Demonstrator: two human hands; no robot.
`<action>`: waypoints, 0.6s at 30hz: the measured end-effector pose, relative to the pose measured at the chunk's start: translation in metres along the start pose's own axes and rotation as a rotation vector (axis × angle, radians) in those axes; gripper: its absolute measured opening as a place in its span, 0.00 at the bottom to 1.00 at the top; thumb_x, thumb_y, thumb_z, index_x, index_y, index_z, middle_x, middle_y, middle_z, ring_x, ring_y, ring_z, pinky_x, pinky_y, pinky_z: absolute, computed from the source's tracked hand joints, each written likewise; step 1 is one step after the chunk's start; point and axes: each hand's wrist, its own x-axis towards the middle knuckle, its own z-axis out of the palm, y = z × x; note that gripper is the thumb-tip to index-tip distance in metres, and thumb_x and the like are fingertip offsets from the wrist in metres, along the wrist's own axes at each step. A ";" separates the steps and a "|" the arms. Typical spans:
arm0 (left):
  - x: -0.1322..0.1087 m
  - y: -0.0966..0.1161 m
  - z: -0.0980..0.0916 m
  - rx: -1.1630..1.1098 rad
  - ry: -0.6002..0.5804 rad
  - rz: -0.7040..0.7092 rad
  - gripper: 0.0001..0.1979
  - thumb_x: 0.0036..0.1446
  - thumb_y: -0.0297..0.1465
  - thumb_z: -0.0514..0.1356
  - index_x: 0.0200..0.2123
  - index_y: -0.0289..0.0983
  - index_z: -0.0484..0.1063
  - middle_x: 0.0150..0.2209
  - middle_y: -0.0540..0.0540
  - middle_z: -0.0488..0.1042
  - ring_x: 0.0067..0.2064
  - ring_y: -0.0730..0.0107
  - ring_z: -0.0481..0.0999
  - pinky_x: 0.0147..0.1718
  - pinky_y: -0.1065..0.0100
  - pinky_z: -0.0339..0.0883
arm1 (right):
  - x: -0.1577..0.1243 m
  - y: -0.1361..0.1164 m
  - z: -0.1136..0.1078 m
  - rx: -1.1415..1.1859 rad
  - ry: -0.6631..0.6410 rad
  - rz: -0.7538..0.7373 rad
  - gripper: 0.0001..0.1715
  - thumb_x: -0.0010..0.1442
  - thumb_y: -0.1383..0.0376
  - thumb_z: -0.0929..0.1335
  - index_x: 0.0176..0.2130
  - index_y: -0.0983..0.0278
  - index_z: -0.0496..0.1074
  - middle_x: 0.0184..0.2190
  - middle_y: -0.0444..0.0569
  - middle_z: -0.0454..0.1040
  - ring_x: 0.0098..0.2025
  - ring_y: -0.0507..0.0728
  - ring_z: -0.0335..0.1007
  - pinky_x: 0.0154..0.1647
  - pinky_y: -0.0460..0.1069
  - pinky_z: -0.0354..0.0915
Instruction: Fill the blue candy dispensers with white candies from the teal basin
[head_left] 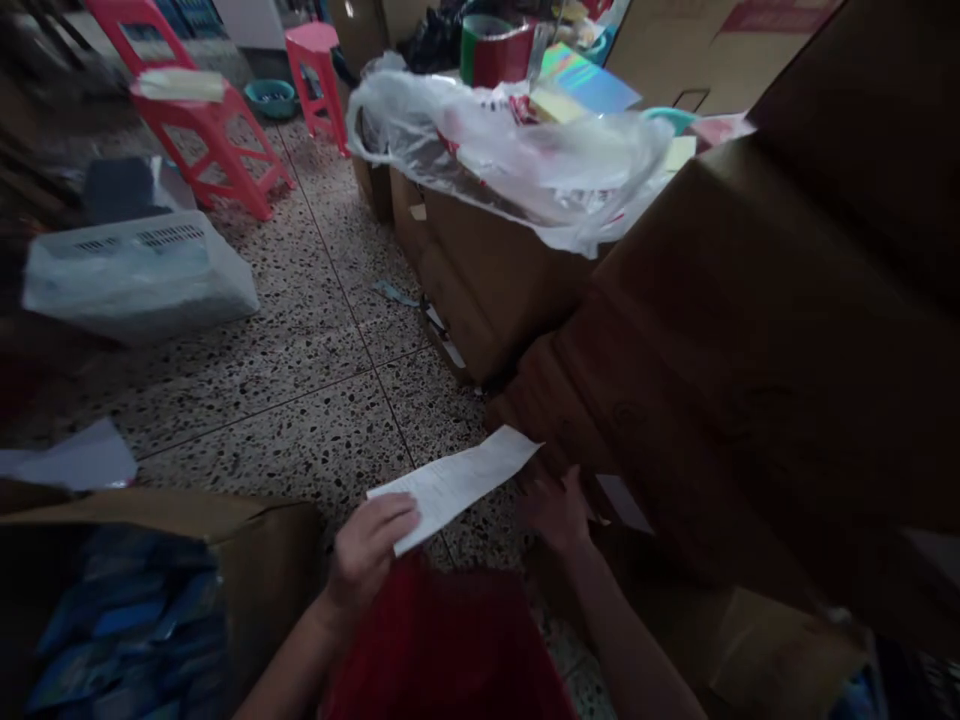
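My left hand [371,545] is closed on the near end of a long white sheet of paper [461,480] with faint print on it. The paper stretches away to the right above the speckled floor, its far corner slightly bent. Just below that far end is my right hand [559,512], blurred and in shadow, with its fingers apart and nothing visible in them. Stacked brown cardboard boxes [675,330] rise close beside it. A red surface [450,640] lies below and between my forearms.
An open carton [262,580] with blue packets [127,610] stands at lower left. Beyond it are a translucent plastic basket [142,270], a pink chair [217,130], a pink stool [319,80] and a teal basin [270,98]. A clear plastic bag [525,150] covers boxes ahead.
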 end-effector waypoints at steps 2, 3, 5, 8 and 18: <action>-0.015 0.028 -0.012 0.092 -0.039 0.164 0.15 0.58 0.24 0.54 0.45 0.43 0.74 0.44 0.44 0.78 0.51 0.64 0.74 0.48 0.60 0.68 | -0.033 -0.003 0.017 0.256 -0.236 0.103 0.42 0.50 0.33 0.58 0.43 0.61 0.71 0.44 0.54 0.75 0.46 0.63 0.72 0.45 0.61 0.68; -0.022 0.038 -0.016 0.124 -0.071 0.216 0.16 0.59 0.24 0.54 0.47 0.43 0.73 0.45 0.43 0.77 0.53 0.63 0.72 0.49 0.59 0.68 | -0.045 -0.003 0.028 0.338 -0.292 0.099 0.37 0.51 0.35 0.61 0.43 0.61 0.71 0.45 0.53 0.75 0.49 0.63 0.71 0.48 0.60 0.67; -0.032 0.052 -0.021 0.173 -0.123 0.294 0.15 0.59 0.24 0.53 0.47 0.42 0.72 0.45 0.43 0.77 0.54 0.63 0.71 0.50 0.59 0.67 | -0.063 -0.004 0.048 0.413 -0.277 0.035 0.27 0.50 0.45 0.68 0.42 0.60 0.71 0.45 0.50 0.75 0.52 0.60 0.69 0.52 0.57 0.66; -0.033 0.059 -0.034 0.307 -0.231 0.318 0.14 0.59 0.24 0.53 0.45 0.43 0.73 0.48 0.43 0.75 0.58 0.60 0.67 0.55 0.53 0.62 | -0.074 -0.012 0.070 0.355 -0.135 -0.061 0.21 0.44 0.57 0.74 0.39 0.61 0.72 0.41 0.49 0.77 0.49 0.60 0.71 0.54 0.56 0.65; 0.150 0.112 -0.074 0.266 -0.340 0.053 0.32 0.53 0.36 0.61 0.60 0.37 0.58 0.61 0.36 0.59 0.64 0.52 0.55 0.59 0.52 0.52 | -0.137 -0.092 0.087 -0.324 -0.463 -0.288 0.19 0.43 0.57 0.72 0.32 0.68 0.77 0.31 0.48 0.77 0.35 0.59 0.72 0.42 0.55 0.66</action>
